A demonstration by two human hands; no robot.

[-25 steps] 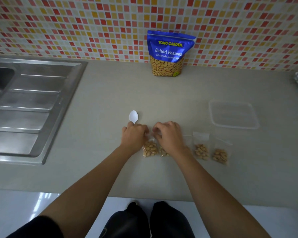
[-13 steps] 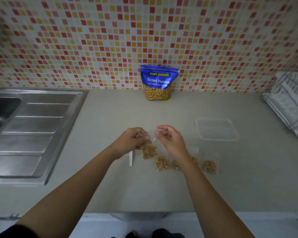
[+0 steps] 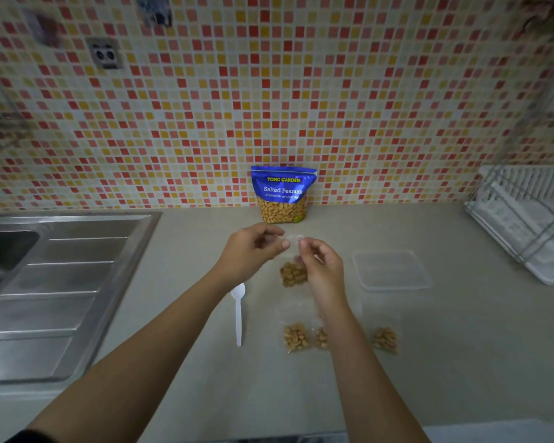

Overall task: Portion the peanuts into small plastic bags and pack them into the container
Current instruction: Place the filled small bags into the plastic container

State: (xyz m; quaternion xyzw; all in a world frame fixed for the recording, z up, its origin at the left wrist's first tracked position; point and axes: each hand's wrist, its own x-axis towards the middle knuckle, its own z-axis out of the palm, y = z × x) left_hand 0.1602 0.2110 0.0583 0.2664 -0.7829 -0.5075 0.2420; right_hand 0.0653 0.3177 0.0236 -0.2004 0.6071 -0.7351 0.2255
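Observation:
A small clear plastic bag of peanuts (image 3: 293, 273) hangs above the counter, held by its top edge. My left hand (image 3: 253, 251) pinches the top's left side and my right hand (image 3: 320, 266) pinches its right side. Three filled small bags lie on the counter nearer to me: one (image 3: 296, 337) in front, one (image 3: 321, 337) partly hidden by my right forearm, one (image 3: 386, 338) to the right. The blue Salted Peanuts pouch (image 3: 283, 195) stands against the tiled wall. The clear plastic container (image 3: 392, 270) sits to the right of my hands.
A white plastic spoon (image 3: 238, 310) lies on the counter under my left wrist. A steel sink with drainboard (image 3: 55, 282) fills the left side. A white dish rack (image 3: 531, 219) stands at the far right.
Both hands have lifted the bag of peanuts off the counter and hold it higher by its top. The camera has tilted up, showing more wall and the dish rack.

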